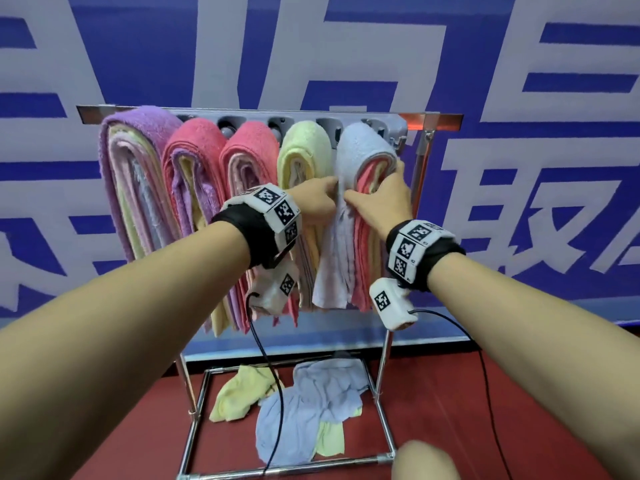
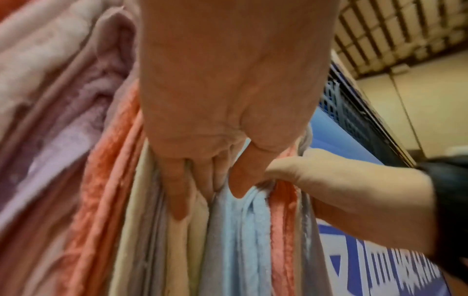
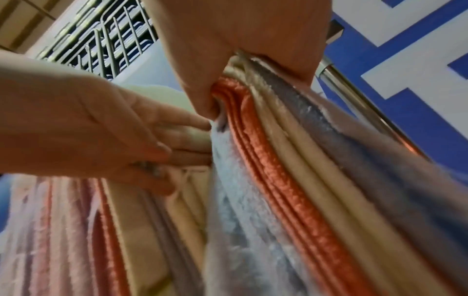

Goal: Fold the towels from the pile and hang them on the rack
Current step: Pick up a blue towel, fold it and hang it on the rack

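Note:
The metal rack [image 1: 434,118] carries five folded towel bundles. On the rightmost bundle the outer layer is a light blue towel [image 1: 356,150], over pink and yellow layers. My left hand [image 1: 329,190] lies with straight fingers against that towel's left edge [image 2: 228,230], between it and the yellow bundle [image 1: 304,147]. My right hand [image 1: 375,195] grips the rightmost bundle, thumb across the front [image 3: 202,104] and fingers round its right side. The pile [image 1: 322,386] of loose light blue and yellow towels lies on the floor inside the rack's base.
Purple [image 1: 138,140] and two pink bundles [image 1: 197,147] fill the rack's left part. The base frame [image 1: 386,420] and upright post [image 1: 420,168] border the pile. Wrist camera cables [image 1: 266,368] hang toward the floor. A blue and white banner stands close behind.

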